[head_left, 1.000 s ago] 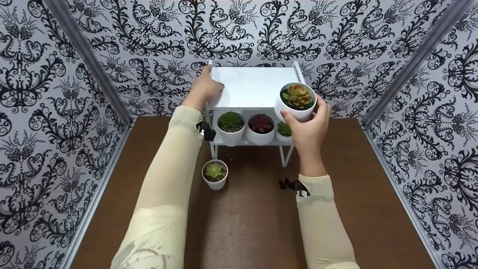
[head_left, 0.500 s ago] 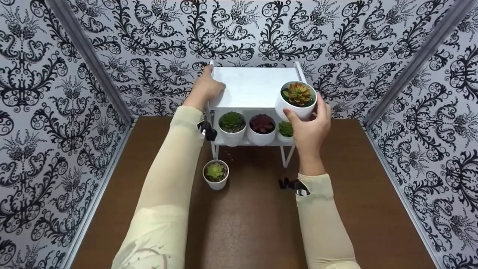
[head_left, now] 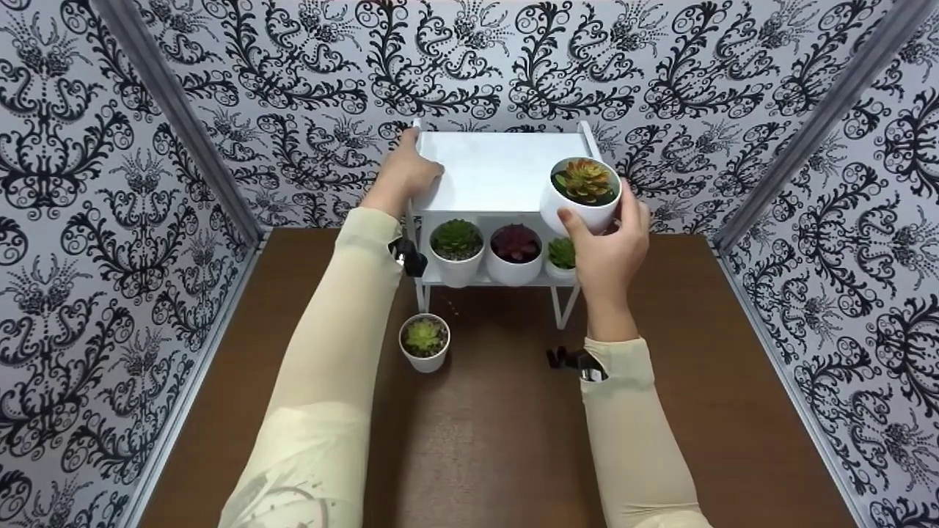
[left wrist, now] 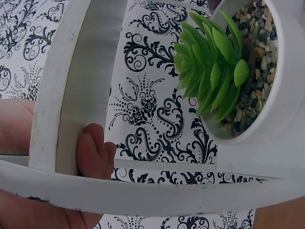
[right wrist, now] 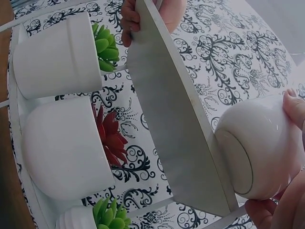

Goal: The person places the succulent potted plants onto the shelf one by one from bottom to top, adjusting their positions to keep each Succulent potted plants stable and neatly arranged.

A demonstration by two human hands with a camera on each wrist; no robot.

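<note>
My left hand [head_left: 405, 174] grips the left side of the white two-tier shelf's top board [head_left: 499, 165]; in the left wrist view its fingertips [left wrist: 95, 150] curl under the board. My right hand [head_left: 615, 242] holds a round white pot with an orange-green succulent [head_left: 585, 182] at the top board's right front corner. In the right wrist view the pot's base [right wrist: 237, 162] is close against the board's front edge; whether it touches I cannot tell. On the lower tier stand a green succulent [head_left: 456, 238], a dark red succulent [head_left: 515, 246] and a smaller green one [head_left: 561, 253], partly behind my right hand.
Another small white pot with a light green succulent [head_left: 425, 341] stands on the brown table [head_left: 484, 440], in front of the shelf's left leg. Patterned panels [head_left: 506, 66] enclose the back and both sides.
The pot in my right hand has shifted very slightly upward in the head view and its succulent leans a little differently. My left hand stays on the shelf.
</note>
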